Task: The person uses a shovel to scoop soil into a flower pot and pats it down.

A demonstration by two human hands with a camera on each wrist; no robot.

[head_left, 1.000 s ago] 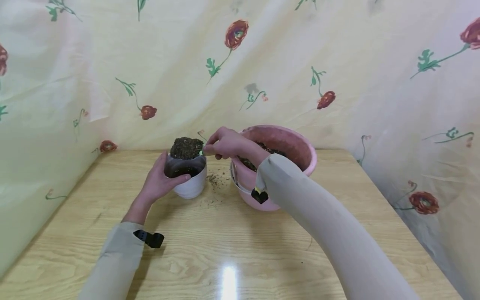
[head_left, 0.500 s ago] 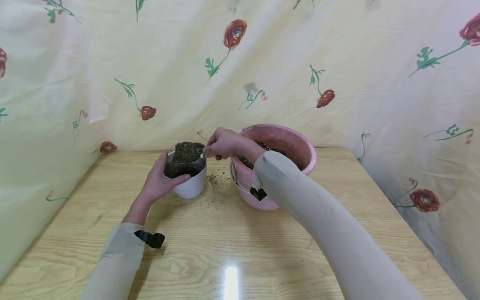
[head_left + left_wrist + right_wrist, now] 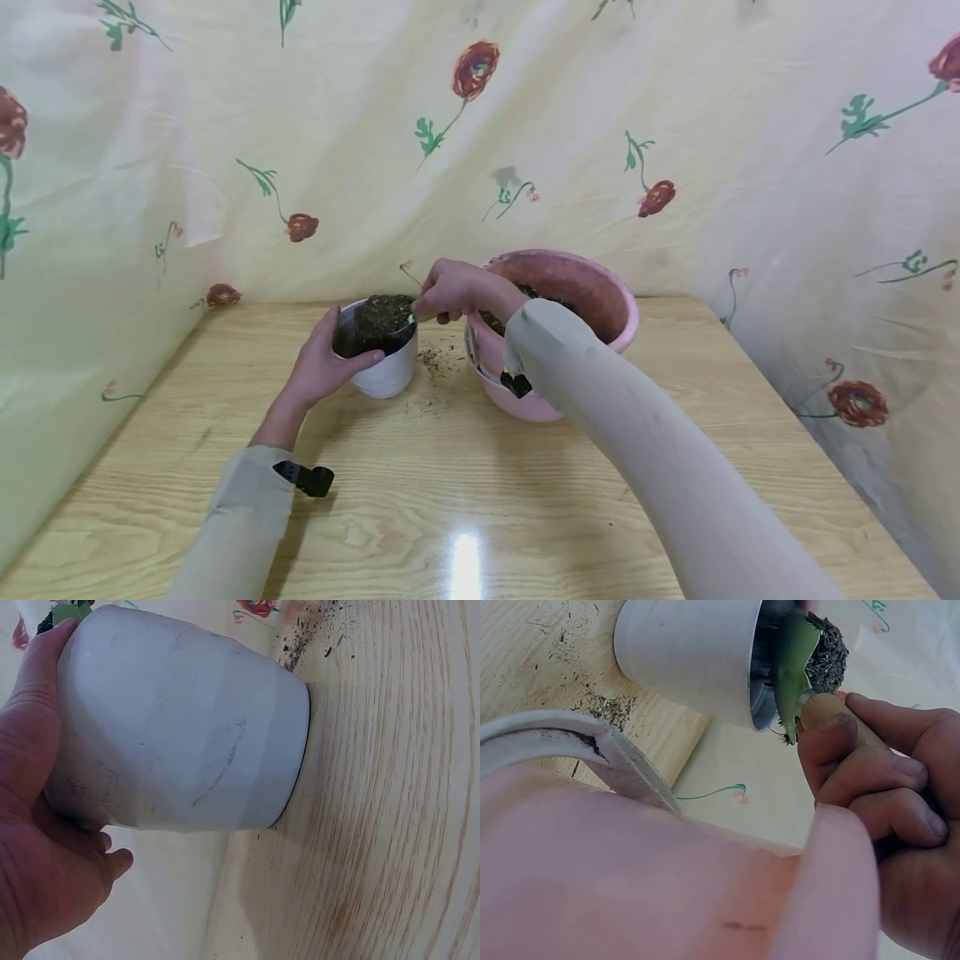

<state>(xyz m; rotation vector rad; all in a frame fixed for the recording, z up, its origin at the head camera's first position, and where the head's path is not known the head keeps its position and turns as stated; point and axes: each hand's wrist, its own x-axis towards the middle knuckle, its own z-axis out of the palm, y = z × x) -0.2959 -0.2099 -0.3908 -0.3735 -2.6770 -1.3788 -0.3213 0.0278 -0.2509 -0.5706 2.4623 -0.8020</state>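
Note:
My left hand [image 3: 318,367] grips the white flower pot [image 3: 388,377] by its rim, thumb on the near side and fingers round the left. The pot stands upright on the table. In the right wrist view, my right hand [image 3: 900,780] holds a garden trowel by its wooden handle [image 3: 826,712], fingers curled round it. Its green blade [image 3: 791,679] is at the white pot's mouth, tilted. Dark soil [image 3: 384,315] is heaped on the blade, over the pot's opening. The pot's bottom inside is hidden.
A large pink pot [image 3: 618,292] with dark soil inside stands just right of the white pot, under my right forearm. Soil crumbs [image 3: 435,360] are scattered on the wooden table [image 3: 390,517] between the pots. A flowered cloth [image 3: 360,125] hangs behind.
The trowel's soil heap has sunk lower, from above the white pot's rim down into its mouth. My right hand has dropped slightly; my left hand keeps its grip on the pot.

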